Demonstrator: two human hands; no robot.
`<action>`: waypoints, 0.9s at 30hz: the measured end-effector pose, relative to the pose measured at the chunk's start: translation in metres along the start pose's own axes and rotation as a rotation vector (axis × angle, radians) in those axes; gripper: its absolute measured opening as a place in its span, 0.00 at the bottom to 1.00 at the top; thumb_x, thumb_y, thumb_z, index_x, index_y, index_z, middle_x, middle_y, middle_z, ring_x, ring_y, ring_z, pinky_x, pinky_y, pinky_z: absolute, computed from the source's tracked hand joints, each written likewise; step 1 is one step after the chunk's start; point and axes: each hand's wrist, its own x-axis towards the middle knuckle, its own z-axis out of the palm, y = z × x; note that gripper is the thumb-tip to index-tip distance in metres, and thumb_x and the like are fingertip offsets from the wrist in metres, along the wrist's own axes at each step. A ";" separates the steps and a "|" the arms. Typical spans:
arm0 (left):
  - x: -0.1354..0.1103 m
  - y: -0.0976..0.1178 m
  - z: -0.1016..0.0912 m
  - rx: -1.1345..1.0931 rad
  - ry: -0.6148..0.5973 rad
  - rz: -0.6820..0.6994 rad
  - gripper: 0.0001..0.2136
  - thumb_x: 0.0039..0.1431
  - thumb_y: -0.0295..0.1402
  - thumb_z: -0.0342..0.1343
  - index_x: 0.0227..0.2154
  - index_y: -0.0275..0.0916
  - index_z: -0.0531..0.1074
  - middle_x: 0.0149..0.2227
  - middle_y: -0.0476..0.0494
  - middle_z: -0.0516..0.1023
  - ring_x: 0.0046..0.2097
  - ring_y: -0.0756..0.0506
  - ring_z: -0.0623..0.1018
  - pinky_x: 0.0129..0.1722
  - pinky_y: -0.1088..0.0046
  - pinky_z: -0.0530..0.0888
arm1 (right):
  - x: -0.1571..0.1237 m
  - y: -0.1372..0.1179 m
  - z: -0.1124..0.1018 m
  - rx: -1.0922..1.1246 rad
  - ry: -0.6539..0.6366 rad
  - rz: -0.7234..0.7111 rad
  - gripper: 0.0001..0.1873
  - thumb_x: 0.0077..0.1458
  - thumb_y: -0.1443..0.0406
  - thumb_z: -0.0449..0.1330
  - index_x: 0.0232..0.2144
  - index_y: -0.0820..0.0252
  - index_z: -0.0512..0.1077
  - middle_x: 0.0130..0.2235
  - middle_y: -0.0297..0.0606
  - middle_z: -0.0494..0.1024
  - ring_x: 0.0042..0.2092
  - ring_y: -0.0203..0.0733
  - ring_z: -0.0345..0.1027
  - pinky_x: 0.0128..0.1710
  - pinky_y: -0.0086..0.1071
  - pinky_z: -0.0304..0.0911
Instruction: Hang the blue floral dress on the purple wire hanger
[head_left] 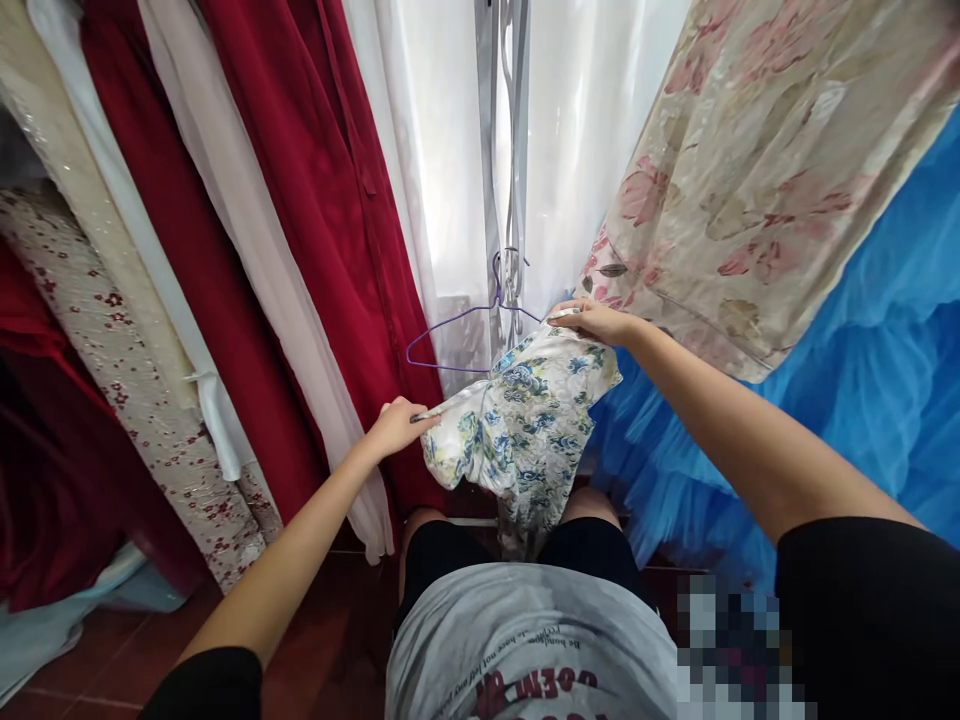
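A white garment with blue and yellow flowers [536, 420] is stretched between my two hands, its lower part hanging in front of my knees. My left hand [400, 427] pinches its left upper edge between thumb and fingers. At the right upper edge, my right hand [594, 321] grips the cloth, set higher than the left. Just behind the garment hangs a purple wire hanger [450, 322]. Its right arm passes behind the cloth near my right hand, so I cannot tell whether the garment is on it.
Dark red dresses [300, 190], a pale pink drape [225, 150] and a flowered cream dress [112, 330] hang on the left. To the right are a pink-flowered beige cloth [735, 180] and blue ruffled tulle [847, 400]. A grey metal pole [487, 130] stands behind the hanger.
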 end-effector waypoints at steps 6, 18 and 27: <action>0.064 -0.020 -0.037 0.075 0.146 -0.189 0.07 0.58 0.37 0.56 0.34 0.43 0.78 0.41 0.39 0.80 0.49 0.33 0.70 0.53 0.55 0.64 | 0.000 -0.020 -0.009 -0.154 -0.154 -0.026 0.18 0.40 0.56 0.76 0.25 0.61 0.75 0.20 0.28 0.64 0.22 0.30 0.51 0.22 0.30 0.43; 0.165 0.030 -0.068 -0.183 0.315 -0.202 0.08 0.58 0.34 0.54 0.36 0.36 0.73 0.38 0.41 0.78 0.37 0.44 0.73 0.41 0.69 0.68 | -0.027 0.006 -0.008 0.085 -0.072 0.075 0.19 0.43 0.57 0.76 0.35 0.61 0.78 0.34 0.39 0.81 0.32 0.40 0.71 0.32 0.32 0.64; 0.122 0.062 -0.068 -0.177 0.488 0.080 0.22 0.64 0.50 0.49 0.21 0.38 0.64 0.22 0.50 0.63 0.29 0.49 0.64 0.31 0.72 0.58 | -0.069 0.028 -0.042 -0.045 0.198 -0.034 0.29 0.40 0.46 0.74 0.18 0.58 0.64 0.20 0.29 0.65 0.24 0.32 0.56 0.25 0.29 0.52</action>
